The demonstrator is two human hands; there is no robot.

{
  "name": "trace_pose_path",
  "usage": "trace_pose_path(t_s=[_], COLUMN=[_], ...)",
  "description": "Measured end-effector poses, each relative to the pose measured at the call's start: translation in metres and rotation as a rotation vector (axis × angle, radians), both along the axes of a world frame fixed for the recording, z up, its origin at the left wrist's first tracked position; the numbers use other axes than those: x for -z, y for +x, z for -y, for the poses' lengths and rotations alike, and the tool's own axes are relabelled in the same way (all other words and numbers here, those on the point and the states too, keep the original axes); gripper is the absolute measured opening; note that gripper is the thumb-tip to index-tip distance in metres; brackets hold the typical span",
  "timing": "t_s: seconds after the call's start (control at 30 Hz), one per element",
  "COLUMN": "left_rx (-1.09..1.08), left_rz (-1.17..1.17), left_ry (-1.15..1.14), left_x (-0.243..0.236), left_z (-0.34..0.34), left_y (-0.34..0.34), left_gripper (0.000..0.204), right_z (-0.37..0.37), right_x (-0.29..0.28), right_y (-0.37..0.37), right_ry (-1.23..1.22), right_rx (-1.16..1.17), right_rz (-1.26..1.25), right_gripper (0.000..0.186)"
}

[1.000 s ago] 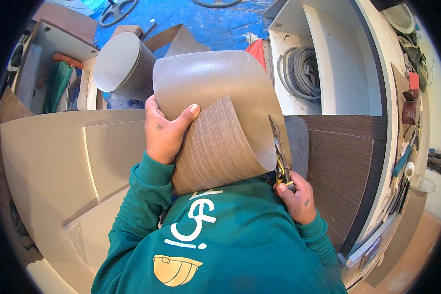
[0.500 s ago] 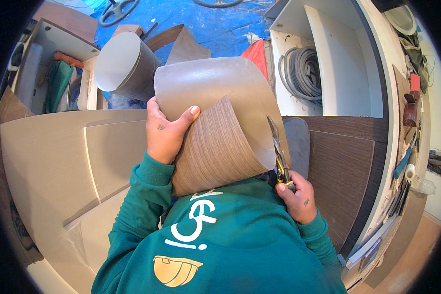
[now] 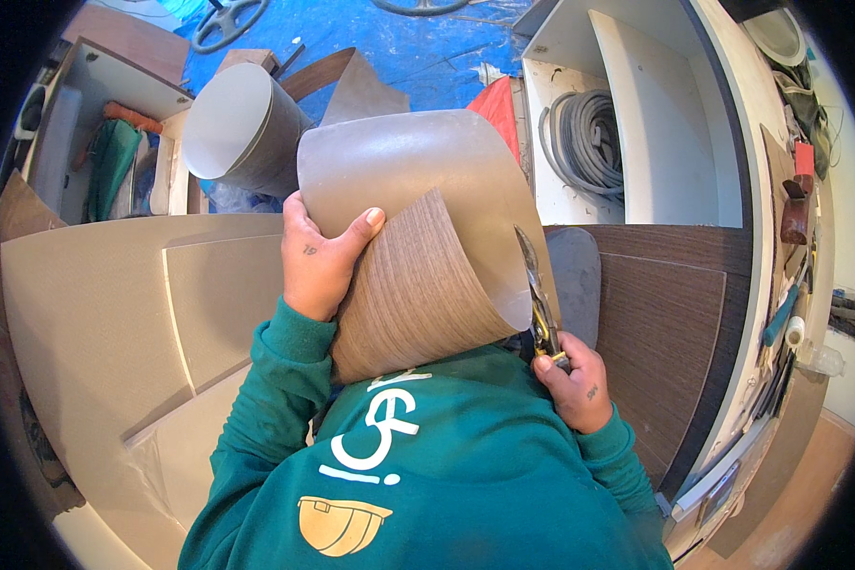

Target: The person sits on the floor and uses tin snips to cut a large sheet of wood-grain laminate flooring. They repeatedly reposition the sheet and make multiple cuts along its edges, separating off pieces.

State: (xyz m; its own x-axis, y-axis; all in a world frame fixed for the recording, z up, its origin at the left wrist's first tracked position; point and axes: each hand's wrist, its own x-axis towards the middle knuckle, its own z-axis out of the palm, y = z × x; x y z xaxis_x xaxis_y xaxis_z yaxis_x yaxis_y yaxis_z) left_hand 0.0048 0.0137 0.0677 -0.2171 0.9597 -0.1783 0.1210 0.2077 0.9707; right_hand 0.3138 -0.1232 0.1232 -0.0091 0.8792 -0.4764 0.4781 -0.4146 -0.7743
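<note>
Here, left hand (image 3: 321,261) clamped on curled sheet (image 3: 413,294), right hand (image 3: 579,388) around snips (image 3: 543,323), white-lettered sweatshirt (image 3: 484,465)

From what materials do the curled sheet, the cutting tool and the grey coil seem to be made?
Curled sheet: probably thin laminate; brown wood-grain face, smooth, slightly shiny back, curving without visible creases.
Cutting tool: apparently metal, from its dark, glinting blades; any grip covering is mostly hidden.
Grey coil: likely rubber or plastic; dull, rounded loops.

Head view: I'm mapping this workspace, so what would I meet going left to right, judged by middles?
Green fabric-like bundle, grey cylindrical roll, bare left hand, curled brown wood-grain sheet, yellow-and-black metal snips, dark brown wood-grain panel, blue-handled tool.
</note>
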Motion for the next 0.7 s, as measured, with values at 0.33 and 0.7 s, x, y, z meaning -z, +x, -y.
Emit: trace_pose_path(t_s=[0.33, 0.7], left_rx=[0.004, -0.007], left_rz=[-0.001, 0.006], left_ry=[-0.006, 0.005], left_x=[-0.0043, 0.0003], left_z=[0.0016, 0.0023], left_y=[0.0012, -0.002], left_gripper=[0.066, 0.074], right_z=[-0.0007, 0.0019], right_x=[-0.0002, 0.0024], right_y=[-0.0013, -0.0001], right_ry=[0.02, 0.027], right_rx=[-0.011, -0.006], right_rz=[0.023, 0.035], right_gripper=[0.036, 0.036])
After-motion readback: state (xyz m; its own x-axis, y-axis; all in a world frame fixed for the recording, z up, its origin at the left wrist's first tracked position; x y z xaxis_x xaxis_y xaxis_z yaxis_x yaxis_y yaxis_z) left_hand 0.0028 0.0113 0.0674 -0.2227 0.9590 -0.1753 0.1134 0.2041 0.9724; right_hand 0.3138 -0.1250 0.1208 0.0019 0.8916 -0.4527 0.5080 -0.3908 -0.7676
